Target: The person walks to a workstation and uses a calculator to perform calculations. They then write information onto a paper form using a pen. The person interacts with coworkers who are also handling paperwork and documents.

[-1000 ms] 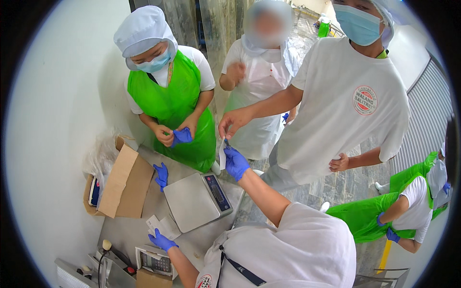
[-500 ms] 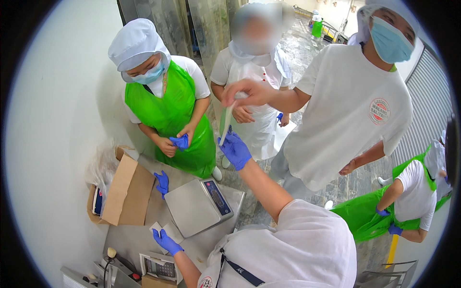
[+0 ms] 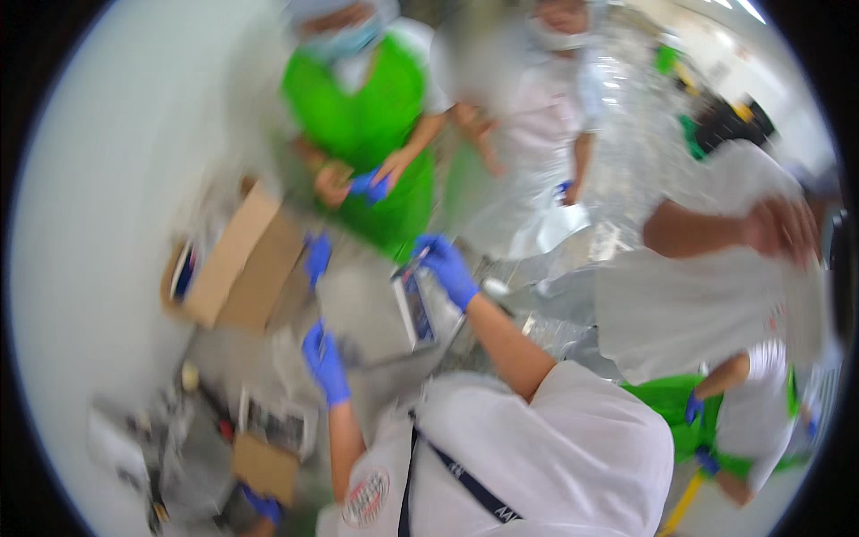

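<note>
My left hand (image 3: pixel 325 367), in a blue glove, is raised beside the near left corner of a bench scale (image 3: pixel 358 304). Its fingers are closed, and blur hides what they may hold. Over the far right side of the scale, near its display, is my right hand (image 3: pixel 449 273), also gloved in blue. Thumb and fingertips pinch together around something small and pale that I cannot make out. At the far right, a co-worker's bare hand (image 3: pixel 780 231) is smeared by motion, with a pale, see-through sheet-like thing (image 3: pixel 805 309) below it.
A cardboard box (image 3: pixel 237 259) stands left of the scale, with a blue glove (image 3: pixel 318 258) between them. A calculator-like device (image 3: pixel 277 421) lies near a brown carton (image 3: pixel 266 467). Across the table, a person in a green apron (image 3: pixel 367 134) holds blue gloves (image 3: pixel 369 185). Other people stand nearby.
My right hand has come away from the co-worker's hand and the thin strip, down toward the scale. The co-worker's hand has swung right. My left hand has lifted, and the view has shifted.
</note>
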### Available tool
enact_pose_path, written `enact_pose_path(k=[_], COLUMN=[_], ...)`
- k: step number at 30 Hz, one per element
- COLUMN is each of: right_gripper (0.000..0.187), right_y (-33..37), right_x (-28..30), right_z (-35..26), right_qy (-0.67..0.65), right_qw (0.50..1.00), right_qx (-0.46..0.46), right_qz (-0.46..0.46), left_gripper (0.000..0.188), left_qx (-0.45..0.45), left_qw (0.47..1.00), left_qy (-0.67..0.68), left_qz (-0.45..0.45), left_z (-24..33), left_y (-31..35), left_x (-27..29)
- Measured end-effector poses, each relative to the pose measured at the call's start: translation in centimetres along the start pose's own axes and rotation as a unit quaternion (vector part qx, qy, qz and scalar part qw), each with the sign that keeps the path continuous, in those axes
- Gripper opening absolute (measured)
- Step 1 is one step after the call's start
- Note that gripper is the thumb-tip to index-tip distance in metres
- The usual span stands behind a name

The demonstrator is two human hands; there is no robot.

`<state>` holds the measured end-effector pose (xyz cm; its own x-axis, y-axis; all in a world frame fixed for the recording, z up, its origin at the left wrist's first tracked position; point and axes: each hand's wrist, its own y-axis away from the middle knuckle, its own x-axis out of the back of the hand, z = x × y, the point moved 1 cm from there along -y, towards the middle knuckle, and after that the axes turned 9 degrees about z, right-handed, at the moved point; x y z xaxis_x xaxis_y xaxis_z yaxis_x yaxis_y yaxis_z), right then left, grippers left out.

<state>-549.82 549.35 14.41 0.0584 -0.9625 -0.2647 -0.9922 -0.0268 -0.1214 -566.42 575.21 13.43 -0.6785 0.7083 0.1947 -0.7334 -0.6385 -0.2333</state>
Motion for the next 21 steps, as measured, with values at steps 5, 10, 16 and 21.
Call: enact_pose_path(k=[5, 10, 16, 21], right_gripper=[0.022, 0.025, 0.032, 0.033], right_y=[4.2, 5.8, 8.2, 9.3], right_x=[-4.1, -7.0, -13.1, -15.7], right_z=[-4.1, -3.7, -2.3, -3.0], right_qy=[0.055, 0.132, 0.141, 0.157], right_qw=[0.972, 0.931, 0.874, 0.876], right_qx=[-0.119, -0.163, -0.155, -0.066], right_qz=[-0.193, -0.3, -0.438, -0.45], left_gripper=[0.044, 0.032, 0.026, 0.022], left_qx=[-0.039, 0.105, 0.209, 0.274], left_qw=[0.997, 0.98, 0.976, 0.893], left_qy=[-0.047, -0.1, 0.048, 0.187], left_qz=[-0.05, -0.135, 0.019, 0.305], left_z=[3.8, 7.2, 2.1, -1.2], left_y=[3.4, 5.7, 8.6, 10.6], left_x=[-3.5, -2.5, 1.3, 7.3])
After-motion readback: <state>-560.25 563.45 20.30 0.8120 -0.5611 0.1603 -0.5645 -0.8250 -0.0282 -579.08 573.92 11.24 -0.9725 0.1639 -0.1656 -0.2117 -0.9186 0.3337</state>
